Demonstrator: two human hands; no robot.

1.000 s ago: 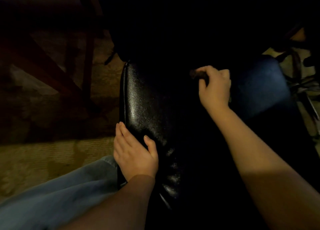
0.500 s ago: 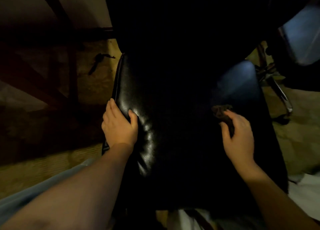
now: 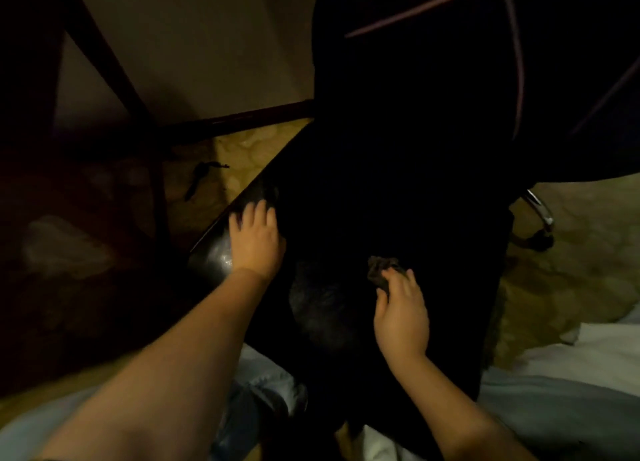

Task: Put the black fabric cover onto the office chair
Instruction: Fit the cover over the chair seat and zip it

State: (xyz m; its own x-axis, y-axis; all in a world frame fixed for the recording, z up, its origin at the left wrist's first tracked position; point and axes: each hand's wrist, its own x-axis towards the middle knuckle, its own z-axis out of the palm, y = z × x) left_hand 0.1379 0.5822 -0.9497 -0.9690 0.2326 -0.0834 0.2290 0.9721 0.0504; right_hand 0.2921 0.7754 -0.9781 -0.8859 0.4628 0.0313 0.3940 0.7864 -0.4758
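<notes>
— What do the fingers hold?
— The right hand's [image 3: 401, 315] fingers [image 3: 398, 282] pinch a bunched bit of the black cover [image 3: 379, 270]. The left hand's [image 3: 256, 242] fingers [image 3: 258, 212] lie straight on the office chair's [image 3: 211, 259] shiny edge.
— And the cover?
— It is on the chair; the dark hides how far it spreads. Carpet [image 3: 571, 270] lies below.

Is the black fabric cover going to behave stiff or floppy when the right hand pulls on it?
Probably floppy: the black fabric cover bunches into wrinkles where the right hand pinches it. Likely light too: a pinch alone raises that fold.
</notes>
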